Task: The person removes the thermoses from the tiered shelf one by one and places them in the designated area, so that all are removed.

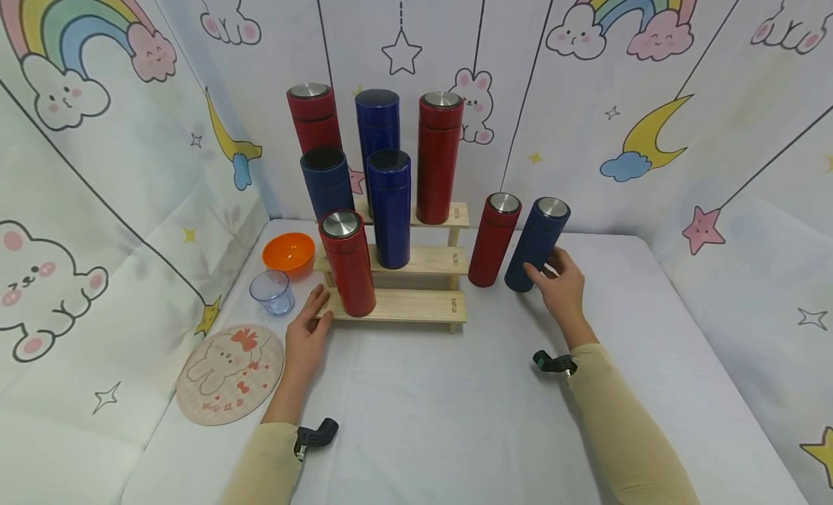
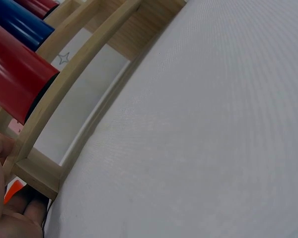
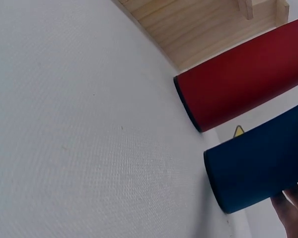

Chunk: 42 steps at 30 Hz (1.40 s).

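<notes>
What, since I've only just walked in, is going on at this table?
A person's right hand grips a navy flask with a silver lid, next to an upright red flask right of the stepped wooden rack. The left hand holds the left end of the rack's lowest step. Six other flasks stand on the rack: three at the top, two in the middle, one at the bottom.
</notes>
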Each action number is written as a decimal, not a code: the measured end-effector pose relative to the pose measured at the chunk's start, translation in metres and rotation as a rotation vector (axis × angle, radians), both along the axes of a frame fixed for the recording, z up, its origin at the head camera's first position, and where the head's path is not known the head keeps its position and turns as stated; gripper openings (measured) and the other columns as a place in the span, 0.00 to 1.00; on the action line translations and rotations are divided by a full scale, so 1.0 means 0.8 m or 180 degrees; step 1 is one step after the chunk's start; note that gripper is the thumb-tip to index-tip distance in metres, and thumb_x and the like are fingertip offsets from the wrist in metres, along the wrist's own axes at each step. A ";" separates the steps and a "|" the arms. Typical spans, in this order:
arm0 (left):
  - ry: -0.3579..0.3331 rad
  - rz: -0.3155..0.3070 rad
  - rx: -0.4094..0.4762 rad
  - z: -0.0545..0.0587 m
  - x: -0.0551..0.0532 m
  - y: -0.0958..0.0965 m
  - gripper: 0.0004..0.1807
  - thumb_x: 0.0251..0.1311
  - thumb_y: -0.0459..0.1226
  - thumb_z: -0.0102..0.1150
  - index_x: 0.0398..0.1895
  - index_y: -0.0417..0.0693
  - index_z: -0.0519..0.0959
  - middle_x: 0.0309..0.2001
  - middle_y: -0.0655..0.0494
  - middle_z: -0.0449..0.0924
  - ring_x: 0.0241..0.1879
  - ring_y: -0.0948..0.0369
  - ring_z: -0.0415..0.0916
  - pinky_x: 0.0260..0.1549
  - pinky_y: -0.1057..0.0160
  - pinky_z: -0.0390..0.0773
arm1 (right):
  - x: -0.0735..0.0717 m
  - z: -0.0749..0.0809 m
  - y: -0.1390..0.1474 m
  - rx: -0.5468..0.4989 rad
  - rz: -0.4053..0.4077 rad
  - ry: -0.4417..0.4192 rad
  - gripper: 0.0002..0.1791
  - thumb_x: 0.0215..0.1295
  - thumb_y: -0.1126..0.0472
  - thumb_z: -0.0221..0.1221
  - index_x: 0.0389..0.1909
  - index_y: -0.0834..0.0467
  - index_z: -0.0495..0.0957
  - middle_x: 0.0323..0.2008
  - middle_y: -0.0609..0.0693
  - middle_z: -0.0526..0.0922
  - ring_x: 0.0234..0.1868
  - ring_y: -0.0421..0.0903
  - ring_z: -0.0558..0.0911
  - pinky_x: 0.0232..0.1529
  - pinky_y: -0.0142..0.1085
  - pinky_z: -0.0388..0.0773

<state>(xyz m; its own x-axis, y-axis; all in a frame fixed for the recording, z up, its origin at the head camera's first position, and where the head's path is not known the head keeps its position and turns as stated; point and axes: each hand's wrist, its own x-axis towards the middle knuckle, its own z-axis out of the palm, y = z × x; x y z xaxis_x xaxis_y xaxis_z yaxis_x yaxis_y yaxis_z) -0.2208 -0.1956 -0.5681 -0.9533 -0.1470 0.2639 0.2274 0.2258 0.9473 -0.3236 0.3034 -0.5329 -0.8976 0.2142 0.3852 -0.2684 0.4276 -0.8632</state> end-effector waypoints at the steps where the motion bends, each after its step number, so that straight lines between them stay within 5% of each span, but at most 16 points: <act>1: 0.0009 0.0001 -0.0014 0.000 -0.001 0.000 0.25 0.81 0.32 0.59 0.77 0.39 0.74 0.81 0.52 0.66 0.82 0.55 0.59 0.58 0.81 0.71 | 0.000 0.000 0.000 0.0009 0.0003 0.0002 0.35 0.68 0.58 0.75 0.73 0.63 0.75 0.64 0.63 0.82 0.67 0.62 0.81 0.67 0.54 0.78; 19: -0.0007 0.0046 0.0025 -0.002 -0.001 0.001 0.25 0.80 0.30 0.57 0.77 0.37 0.74 0.81 0.50 0.66 0.82 0.54 0.59 0.58 0.82 0.70 | 0.000 -0.002 0.003 0.0163 0.0067 -0.0020 0.38 0.70 0.53 0.75 0.75 0.62 0.73 0.66 0.62 0.82 0.67 0.60 0.81 0.68 0.53 0.78; 29: -0.0073 -0.0010 0.0020 0.038 0.019 0.015 0.25 0.79 0.26 0.55 0.76 0.28 0.71 0.81 0.37 0.63 0.82 0.46 0.56 0.58 0.82 0.70 | 0.008 0.006 0.007 0.0288 0.0078 0.0000 0.38 0.71 0.54 0.74 0.76 0.62 0.72 0.66 0.63 0.81 0.67 0.61 0.81 0.71 0.54 0.75; 36: -0.0014 -0.0007 -0.0046 0.000 0.000 0.001 0.25 0.81 0.33 0.58 0.77 0.39 0.74 0.81 0.51 0.66 0.81 0.55 0.59 0.57 0.82 0.71 | 0.014 0.017 0.013 0.0325 0.0009 0.0277 0.35 0.72 0.60 0.73 0.76 0.62 0.73 0.65 0.60 0.83 0.67 0.58 0.81 0.70 0.50 0.77; 42: -0.0032 0.0005 -0.0031 0.000 -0.001 0.000 0.25 0.81 0.32 0.58 0.77 0.39 0.74 0.81 0.50 0.66 0.81 0.54 0.59 0.57 0.81 0.71 | 0.023 0.041 0.005 0.0261 -0.0102 0.0518 0.34 0.69 0.69 0.72 0.75 0.63 0.73 0.64 0.62 0.83 0.67 0.59 0.81 0.70 0.50 0.76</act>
<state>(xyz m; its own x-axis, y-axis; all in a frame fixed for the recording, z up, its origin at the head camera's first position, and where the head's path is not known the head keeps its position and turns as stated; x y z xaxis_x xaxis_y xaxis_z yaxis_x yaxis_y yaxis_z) -0.2216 -0.1956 -0.5682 -0.9557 -0.1458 0.2558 0.2176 0.2355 0.9472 -0.3050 0.3074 -0.5004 -0.8153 0.2036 0.5421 -0.3867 0.5052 -0.7715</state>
